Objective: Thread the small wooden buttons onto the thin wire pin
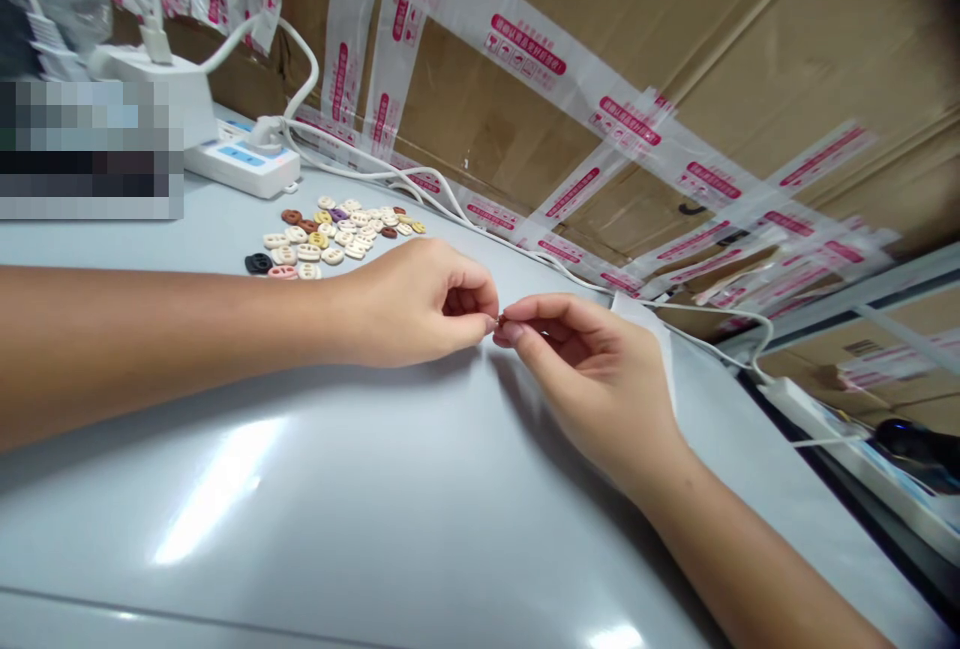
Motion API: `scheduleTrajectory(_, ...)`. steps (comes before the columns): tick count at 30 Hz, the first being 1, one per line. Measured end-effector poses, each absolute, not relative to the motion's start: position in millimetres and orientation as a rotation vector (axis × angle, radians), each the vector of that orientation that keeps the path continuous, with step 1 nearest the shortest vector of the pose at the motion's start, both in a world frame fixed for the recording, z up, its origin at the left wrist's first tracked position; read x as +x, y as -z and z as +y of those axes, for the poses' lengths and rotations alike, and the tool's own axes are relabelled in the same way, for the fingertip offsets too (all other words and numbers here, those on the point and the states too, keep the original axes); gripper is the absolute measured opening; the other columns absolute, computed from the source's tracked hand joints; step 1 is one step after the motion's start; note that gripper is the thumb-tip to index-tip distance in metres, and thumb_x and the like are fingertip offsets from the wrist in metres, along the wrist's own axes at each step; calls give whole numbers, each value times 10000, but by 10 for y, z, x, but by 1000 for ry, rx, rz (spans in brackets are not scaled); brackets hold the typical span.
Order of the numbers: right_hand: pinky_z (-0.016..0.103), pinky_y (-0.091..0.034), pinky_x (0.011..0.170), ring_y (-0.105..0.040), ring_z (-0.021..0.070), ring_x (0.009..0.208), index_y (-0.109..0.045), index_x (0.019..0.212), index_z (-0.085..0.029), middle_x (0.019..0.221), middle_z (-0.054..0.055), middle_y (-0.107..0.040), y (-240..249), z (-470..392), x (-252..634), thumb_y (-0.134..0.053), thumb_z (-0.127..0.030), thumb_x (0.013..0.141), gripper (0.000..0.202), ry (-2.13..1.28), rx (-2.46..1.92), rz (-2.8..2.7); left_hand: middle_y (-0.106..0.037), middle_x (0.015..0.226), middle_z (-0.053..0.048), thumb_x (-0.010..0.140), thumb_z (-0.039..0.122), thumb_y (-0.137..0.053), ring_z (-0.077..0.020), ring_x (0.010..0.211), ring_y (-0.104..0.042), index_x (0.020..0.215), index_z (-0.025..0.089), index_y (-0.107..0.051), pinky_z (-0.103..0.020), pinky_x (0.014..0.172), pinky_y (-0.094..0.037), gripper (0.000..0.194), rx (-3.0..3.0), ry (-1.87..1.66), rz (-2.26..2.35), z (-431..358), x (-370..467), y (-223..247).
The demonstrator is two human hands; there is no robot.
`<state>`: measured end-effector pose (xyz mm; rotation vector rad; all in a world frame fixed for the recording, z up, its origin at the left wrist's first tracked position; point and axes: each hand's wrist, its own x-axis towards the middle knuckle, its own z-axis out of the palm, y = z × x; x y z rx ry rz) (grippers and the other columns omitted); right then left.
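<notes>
My left hand (420, 304) comes in from the left with thumb and forefinger pinched together. Against its fingertips, my right hand (600, 359) also pinches with thumb and forefinger. Between the two sets of fingertips is a tiny reddish-brown piece (501, 322), mostly covered, so its exact kind does not show. Both hands are above the pale grey table (420, 499). Beyond my left wrist lies a loose group of small oval buttons (360, 224) with holes, mostly cream, some brown, yellow, purple, pink and black.
At the back left, a white power strip (247, 164) holds plugs and a white adapter (157, 89). White cables (442, 191) run along the foot of a taped cardboard box (465, 99). White paper (652, 324) lies behind my right hand. Another power strip (840, 429) stands at the right.
</notes>
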<state>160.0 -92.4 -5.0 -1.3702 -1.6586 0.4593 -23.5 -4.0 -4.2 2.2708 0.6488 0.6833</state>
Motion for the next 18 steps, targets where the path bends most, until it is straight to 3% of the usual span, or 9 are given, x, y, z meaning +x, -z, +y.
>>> scheduleTrajectory(7, 249, -566, 720, -711, 139, 770, -722, 902, -204, 861, 10, -758, 74, -902, 1640, -663, -175, 839, 91, -512, -1465, -1728, -703, 695, 64, 776, 217, -614, -80, 606, -592, 832, 220, -751, -203, 536, -400, 148, 2393, -647, 662, -17, -247, 30)
scheduleTrajectory(13, 232, -539, 672, -685, 124, 761, -596, 927, -217, 838, -19, -708, 52, -921, 1649, -663, -176, 848, 112, -443, -1537, -1889, -677, 665, 63, 763, 192, -624, -73, 594, -571, 805, 200, -728, -195, 535, -389, 112, 2378, -656, 623, -19, -237, 52)
scheduleTrajectory(18, 221, -519, 628, -674, 117, 735, -579, 903, -224, 821, -25, -694, 53, -922, 1647, -651, -169, 848, 106, -401, -1552, -1945, -666, 644, 76, 761, 133, -608, -51, 566, -556, 780, 200, -739, -175, 534, -379, 148, 2349, -622, 572, -30, -222, 65)
